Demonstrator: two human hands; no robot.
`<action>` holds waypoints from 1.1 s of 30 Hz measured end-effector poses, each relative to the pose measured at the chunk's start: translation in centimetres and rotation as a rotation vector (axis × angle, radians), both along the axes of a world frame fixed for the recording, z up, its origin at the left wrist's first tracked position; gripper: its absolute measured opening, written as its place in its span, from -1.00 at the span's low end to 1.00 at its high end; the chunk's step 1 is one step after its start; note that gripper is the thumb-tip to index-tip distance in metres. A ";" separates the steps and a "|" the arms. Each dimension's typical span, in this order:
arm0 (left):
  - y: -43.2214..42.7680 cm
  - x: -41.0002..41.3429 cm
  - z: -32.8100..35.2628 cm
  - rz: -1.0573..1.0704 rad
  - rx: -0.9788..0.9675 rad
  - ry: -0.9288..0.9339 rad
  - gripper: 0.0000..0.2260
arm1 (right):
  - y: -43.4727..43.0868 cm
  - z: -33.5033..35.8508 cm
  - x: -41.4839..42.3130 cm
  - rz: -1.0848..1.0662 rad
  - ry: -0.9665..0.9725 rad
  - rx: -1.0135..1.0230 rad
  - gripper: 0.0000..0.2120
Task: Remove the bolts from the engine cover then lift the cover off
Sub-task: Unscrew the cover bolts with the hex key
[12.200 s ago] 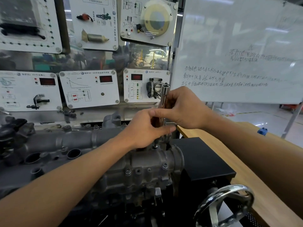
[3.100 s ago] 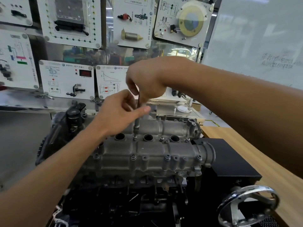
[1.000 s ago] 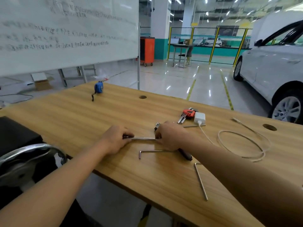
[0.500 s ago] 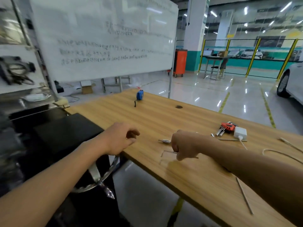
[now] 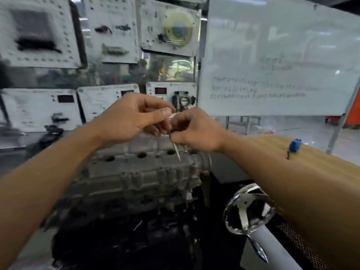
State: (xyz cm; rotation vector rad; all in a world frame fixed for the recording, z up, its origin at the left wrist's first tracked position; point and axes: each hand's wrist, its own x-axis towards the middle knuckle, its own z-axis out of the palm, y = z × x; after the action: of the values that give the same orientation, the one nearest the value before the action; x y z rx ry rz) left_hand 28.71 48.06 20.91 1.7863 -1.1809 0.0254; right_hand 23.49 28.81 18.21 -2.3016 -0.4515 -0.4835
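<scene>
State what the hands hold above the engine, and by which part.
A thin metal tool: right hand grips its middle, left hand pinches its upper end; the tip points down.

On your right, a small blue tape measure (image 5: 294,145) lies on the light wooden tabletop (image 5: 321,158), with a shiny chrome handwheel (image 5: 247,209) nearer you. Ahead of you hang white instrument panels (image 5: 109,102), beside a large whiteboard (image 5: 272,55) with blurred handwriting.

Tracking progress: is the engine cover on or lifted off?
On. The engine cover sits in place; the right hand holds a thin tool above it.
</scene>
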 end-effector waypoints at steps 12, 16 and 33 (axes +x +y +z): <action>14.7 8.0 2.7 0.526 -0.086 -0.256 -0.85 | 16.7 3.1 14.4 0.279 -0.139 0.011 -0.89; 15.4 11.4 1.6 0.683 -0.219 -0.270 -0.85 | 19.3 2.9 18.2 0.290 -0.177 0.023 -0.94; 9.8 18.3 0.1 0.672 -0.047 -0.371 -0.85 | 14.2 -1.8 22.9 0.315 -0.148 0.066 -0.87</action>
State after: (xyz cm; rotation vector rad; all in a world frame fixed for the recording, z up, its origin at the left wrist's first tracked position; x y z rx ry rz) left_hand 46.98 57.83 21.04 2.1142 -0.7570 0.7958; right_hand 46.38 43.02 16.45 -2.0890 -0.8420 -0.5032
